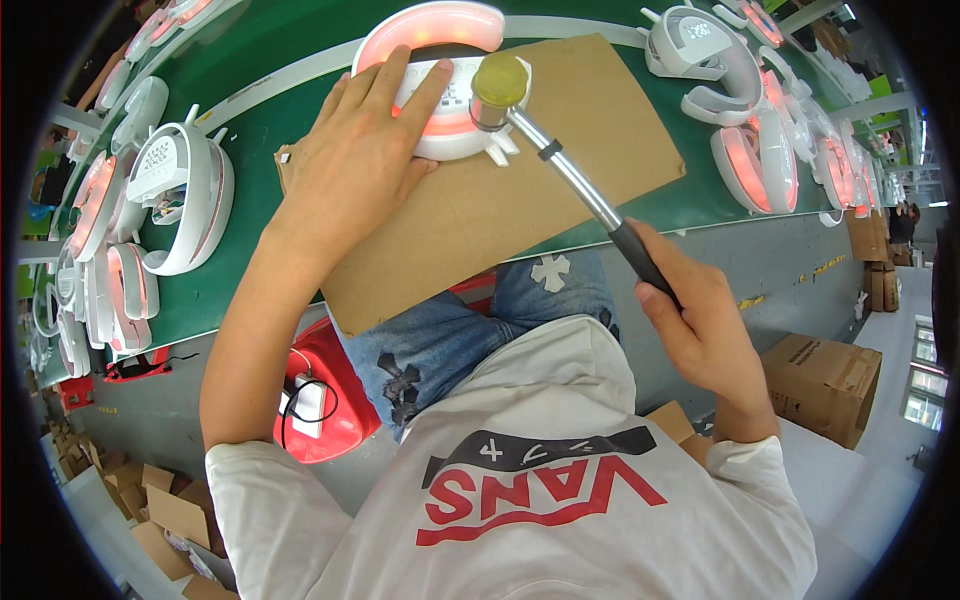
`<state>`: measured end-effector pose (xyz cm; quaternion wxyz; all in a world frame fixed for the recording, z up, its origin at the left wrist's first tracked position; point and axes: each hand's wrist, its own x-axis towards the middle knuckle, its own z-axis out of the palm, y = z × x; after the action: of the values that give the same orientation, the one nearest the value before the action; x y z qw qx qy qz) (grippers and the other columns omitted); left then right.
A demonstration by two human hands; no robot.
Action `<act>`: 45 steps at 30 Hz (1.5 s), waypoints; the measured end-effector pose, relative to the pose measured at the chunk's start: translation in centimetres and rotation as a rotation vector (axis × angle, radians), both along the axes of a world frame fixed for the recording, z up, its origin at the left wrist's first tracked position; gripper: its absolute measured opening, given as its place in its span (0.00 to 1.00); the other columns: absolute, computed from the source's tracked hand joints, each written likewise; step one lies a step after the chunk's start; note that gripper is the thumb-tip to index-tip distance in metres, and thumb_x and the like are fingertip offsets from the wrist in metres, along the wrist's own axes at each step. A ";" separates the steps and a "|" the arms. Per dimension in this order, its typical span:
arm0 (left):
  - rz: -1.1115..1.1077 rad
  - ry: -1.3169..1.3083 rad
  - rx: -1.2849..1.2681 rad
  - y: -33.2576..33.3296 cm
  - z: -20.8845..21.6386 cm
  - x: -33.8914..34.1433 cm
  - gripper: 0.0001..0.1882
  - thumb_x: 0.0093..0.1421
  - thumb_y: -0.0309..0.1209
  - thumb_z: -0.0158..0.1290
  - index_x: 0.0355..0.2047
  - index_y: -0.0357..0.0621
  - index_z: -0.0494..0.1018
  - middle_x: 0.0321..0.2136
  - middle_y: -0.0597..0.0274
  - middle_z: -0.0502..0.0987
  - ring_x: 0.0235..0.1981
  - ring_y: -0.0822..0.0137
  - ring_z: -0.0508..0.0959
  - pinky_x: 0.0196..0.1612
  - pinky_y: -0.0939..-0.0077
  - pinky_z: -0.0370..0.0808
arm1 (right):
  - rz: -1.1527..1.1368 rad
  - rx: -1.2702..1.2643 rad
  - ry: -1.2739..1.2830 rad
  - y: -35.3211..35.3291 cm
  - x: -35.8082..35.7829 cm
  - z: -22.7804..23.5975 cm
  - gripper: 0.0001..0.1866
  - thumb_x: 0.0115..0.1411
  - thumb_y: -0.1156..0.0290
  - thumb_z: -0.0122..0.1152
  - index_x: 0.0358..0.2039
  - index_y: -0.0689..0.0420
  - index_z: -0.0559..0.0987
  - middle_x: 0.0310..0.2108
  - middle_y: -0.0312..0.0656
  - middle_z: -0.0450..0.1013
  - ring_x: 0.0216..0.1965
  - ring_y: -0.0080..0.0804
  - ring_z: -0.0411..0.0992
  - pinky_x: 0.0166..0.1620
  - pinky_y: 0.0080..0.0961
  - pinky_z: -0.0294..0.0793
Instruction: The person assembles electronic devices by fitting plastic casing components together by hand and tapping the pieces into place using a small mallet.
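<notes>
A white curved device (455, 143) with a red-glowing band lies on a brown cardboard sheet (560, 130) on the green table. My left hand (365, 140) rests on the device's left side, its fingers stretched out and spread. My right hand (690, 310) is closed round the black grip of a mallet (580, 185), which has a metal shaft and a yellowish round head. That mallet head (500, 80) is over the right end of the device and hides part of it; whether it touches cannot be told.
Similar white devices stand at the left (185, 195) and right (705, 50) of the green table (265, 130), some glowing red. A red stool (340, 390) with a white power bank and black cable on it is by my legs. Cardboard boxes (822, 385) sit on the floor.
</notes>
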<state>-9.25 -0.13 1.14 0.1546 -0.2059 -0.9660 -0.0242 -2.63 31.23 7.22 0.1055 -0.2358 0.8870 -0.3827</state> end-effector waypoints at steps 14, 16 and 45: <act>-0.168 -0.183 0.081 -1.6 3.5 1.4 0.45 0.45 0.36 0.67 0.65 0.46 0.64 0.57 0.42 0.71 0.56 0.46 0.72 0.64 0.50 0.63 | -0.046 0.030 -0.133 1.6 -0.4 0.2 0.27 0.60 0.81 0.54 0.61 0.64 0.70 0.26 0.52 0.70 0.24 0.44 0.68 0.32 0.32 0.68; -0.221 -0.108 0.045 -3.1 2.6 1.0 0.46 0.44 0.35 0.67 0.65 0.48 0.64 0.56 0.45 0.72 0.56 0.47 0.72 0.66 0.50 0.62 | -0.023 0.041 -0.142 2.0 -1.3 0.6 0.27 0.60 0.81 0.54 0.61 0.64 0.70 0.25 0.51 0.69 0.24 0.43 0.68 0.31 0.31 0.68; -0.236 -0.073 -0.001 -3.4 0.0 0.2 0.26 0.45 0.42 0.68 0.36 0.36 0.74 0.37 0.49 0.77 0.45 0.50 0.76 0.66 0.53 0.63 | 0.030 0.042 -0.098 1.5 -0.1 1.0 0.28 0.58 0.80 0.55 0.61 0.65 0.70 0.23 0.49 0.68 0.22 0.43 0.66 0.30 0.32 0.65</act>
<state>-9.09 -3.54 1.15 0.1153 -0.3173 -0.9400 -0.0494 -2.68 32.74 8.19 0.1593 -0.2279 0.8851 -0.3732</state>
